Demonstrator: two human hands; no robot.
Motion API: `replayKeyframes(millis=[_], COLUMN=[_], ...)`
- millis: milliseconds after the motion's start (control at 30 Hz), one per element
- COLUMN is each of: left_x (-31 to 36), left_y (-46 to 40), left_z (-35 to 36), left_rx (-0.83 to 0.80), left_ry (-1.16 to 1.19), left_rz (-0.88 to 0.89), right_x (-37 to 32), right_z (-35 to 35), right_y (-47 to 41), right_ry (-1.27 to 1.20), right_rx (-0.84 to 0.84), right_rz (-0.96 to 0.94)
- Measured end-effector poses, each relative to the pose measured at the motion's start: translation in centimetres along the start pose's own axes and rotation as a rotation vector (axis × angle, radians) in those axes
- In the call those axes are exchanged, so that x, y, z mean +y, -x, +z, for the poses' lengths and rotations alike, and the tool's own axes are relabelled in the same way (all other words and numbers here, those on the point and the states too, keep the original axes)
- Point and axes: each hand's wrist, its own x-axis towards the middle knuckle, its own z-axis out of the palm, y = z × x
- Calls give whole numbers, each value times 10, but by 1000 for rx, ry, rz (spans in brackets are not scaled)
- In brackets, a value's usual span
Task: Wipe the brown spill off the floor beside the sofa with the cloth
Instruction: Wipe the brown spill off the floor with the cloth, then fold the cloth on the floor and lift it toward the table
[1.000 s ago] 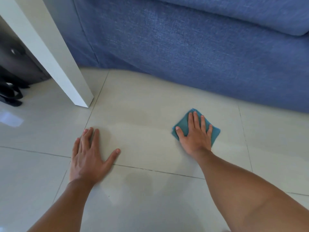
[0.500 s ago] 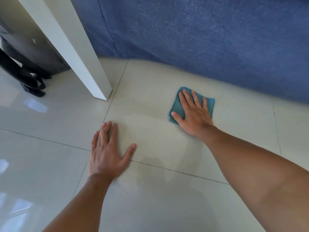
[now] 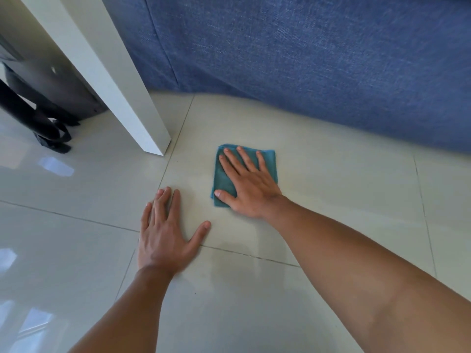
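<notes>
A folded teal cloth [image 3: 221, 174] lies flat on the pale floor tiles [image 3: 331, 179] just in front of the blue sofa [image 3: 305, 59]. My right hand [image 3: 248, 186] presses down on the cloth with fingers spread, covering most of it. My left hand [image 3: 165, 233] rests palm-down on the bare tile to the cloth's near left, fingers apart, holding nothing. No brown spill shows; only a faint damp sheen marks the tile around the cloth.
A white table leg [image 3: 122, 98] stands on the floor just left of the cloth. Behind it sits a dark bag with black straps [image 3: 48, 123]. The sofa front runs along the far side. Grout lines cross the glossy tiles.
My right hand has slid the cloth leftward, toward the table leg and closer to my left hand. The left hand stays planted. The view has shifted right and nearer.
</notes>
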Motion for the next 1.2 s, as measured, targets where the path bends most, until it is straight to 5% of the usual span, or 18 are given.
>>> replayKeyframes(millis=[300, 433, 533, 733, 867, 1200], left_x=[-4, -5, -2, 21, 49, 79], left_y=[0, 4, 0, -8, -20, -56], left_z=[1, 1, 3, -6, -3, -16], left_rx=[-1, 17, 32, 114, 122, -117], left_ry=[41, 65, 73, 204, 241, 204], left_rz=[7, -14, -7, -155, -103, 25], right_x=[-17, -19, -14, -1, 3, 16], right_z=[13, 2, -11, -33, -37, -36], right_y=[61, 67, 58, 52, 52, 55], right_ry=[-43, -361, -542, -366, -214, -434], right_rx=[-19, -33, 106, 142, 94, 57], right_rz=[-165, -99, 50, 205, 297, 381])
